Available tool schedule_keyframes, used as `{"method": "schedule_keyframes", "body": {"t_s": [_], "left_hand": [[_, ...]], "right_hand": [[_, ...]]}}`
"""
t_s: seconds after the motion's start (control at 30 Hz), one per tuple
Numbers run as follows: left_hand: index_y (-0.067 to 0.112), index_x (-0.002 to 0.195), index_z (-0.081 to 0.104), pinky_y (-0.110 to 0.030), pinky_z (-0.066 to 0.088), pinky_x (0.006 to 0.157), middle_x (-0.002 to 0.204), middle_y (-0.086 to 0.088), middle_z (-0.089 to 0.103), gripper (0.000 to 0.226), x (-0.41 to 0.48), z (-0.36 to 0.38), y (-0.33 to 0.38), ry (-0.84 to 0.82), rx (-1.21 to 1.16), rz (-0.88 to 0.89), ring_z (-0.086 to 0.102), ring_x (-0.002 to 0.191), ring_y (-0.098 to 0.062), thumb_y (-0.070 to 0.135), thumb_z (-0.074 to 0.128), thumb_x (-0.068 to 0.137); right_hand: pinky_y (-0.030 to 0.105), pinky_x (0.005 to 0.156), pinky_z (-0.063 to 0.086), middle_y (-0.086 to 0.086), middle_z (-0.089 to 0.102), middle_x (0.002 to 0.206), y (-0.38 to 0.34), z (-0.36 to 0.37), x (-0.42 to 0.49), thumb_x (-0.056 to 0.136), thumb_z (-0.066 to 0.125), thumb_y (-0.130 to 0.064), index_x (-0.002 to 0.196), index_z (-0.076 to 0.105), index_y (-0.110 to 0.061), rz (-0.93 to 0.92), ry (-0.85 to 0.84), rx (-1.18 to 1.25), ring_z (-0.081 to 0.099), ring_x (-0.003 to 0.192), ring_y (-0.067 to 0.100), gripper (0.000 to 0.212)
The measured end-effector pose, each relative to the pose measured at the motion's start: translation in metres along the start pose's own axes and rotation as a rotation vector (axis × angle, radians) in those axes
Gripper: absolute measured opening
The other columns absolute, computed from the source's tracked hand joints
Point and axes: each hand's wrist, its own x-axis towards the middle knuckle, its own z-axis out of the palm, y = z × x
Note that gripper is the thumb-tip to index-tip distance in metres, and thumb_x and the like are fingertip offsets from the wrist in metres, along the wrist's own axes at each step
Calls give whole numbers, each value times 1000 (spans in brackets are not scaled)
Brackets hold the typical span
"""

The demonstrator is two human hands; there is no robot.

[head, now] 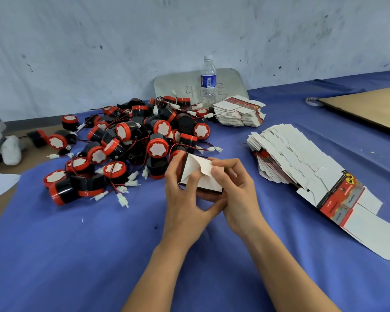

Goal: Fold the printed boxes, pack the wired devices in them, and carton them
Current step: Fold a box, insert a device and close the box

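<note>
While the left hand (182, 199) grips the half-formed printed box (208, 182) to steady it at the centre of the desk (88, 255), the right hand (236, 192) pinches its white flap (200, 166), probably to tuck it. Wired devices (131, 140) lie heaped at ten o'clock, flat boxes (291, 161) at two.

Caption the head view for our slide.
Left hand and right hand fold a printed box beside heaped wired devices.

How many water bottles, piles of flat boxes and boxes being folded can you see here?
Water bottles: 1
Piles of flat boxes: 2
Boxes being folded: 1, gripped by the left hand and right hand
Total: 4
</note>
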Motion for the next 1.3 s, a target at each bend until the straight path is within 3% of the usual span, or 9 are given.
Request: {"method": "schedule_keyframes", "body": {"t_s": [0.2,0.37,0.47,0.6,0.8,0.9,1.07,1.2,1.3], "left_hand": [[26,138,23,-55,47,95,146,7,20,102,2,-2,-1,131,-32,29,31,138,-16,32,87,59],[47,146,-11,-50,36,105,151,9,8,138,1,-6,0,47,143,35,4,138,9,25,93,58],[52,141,-25,-47,39,107,149,20,13,144,4,-10,2,74,15,-77,21,139,-2,27,91,62],[46,149,-8,-39,45,104,146,28,27,135,8,-16,-5,61,-38,-60,35,137,-8,22,91,61],[32,152,12,-10,43,93,151,20,33,121,8,-17,-7,-58,-176,-138,41,133,1,37,88,58],[37,149,15,-19,51,90,145,12,45,116,7,-18,-8,-62,-232,-230,51,127,-5,42,86,57],[33,139,27,-41,56,88,134,11,53,105,6,-17,-14,-66,-197,-284,56,120,-11,34,92,56],[33,138,25,-46,51,93,138,5,42,105,5,-18,-5,-46,-5,-195,48,124,-14,51,82,52],[15,140,28,-52,48,94,137,0,38,107,6,-17,-1,-21,90,-97,44,125,-21,36,90,55]], "right_hand": [[19,69,53,-12,69,101,3,-1,-1,84,69,-8,111,64,-27,-60,-76,-284,69,85,8,33],[22,64,54,-9,71,99,2,-1,-2,78,72,-18,102,68,-26,-62,1,-296,69,88,14,26],[28,59,53,-8,68,99,1,0,-1,76,71,-24,95,64,-26,-33,10,-321,66,82,14,20],[37,70,52,4,63,98,0,-2,1,72,72,-29,92,53,-20,35,12,-349,64,76,15,29],[37,82,54,5,69,111,3,-5,3,73,71,-23,125,59,-34,120,-72,-274,68,100,22,54],[45,91,53,8,72,107,5,-4,2,74,72,-23,112,67,-31,107,-75,-266,67,102,28,39],[40,81,52,11,71,104,3,-5,3,72,73,-26,108,67,-30,110,-58,-249,68,94,25,37],[32,78,55,3,73,101,2,-3,1,70,74,-36,114,65,-29,74,-35,-344,70,91,19,46],[20,73,52,-7,74,98,2,-2,0,78,69,-28,110,67,-29,-17,-30,-408,68,91,9,32]]}}
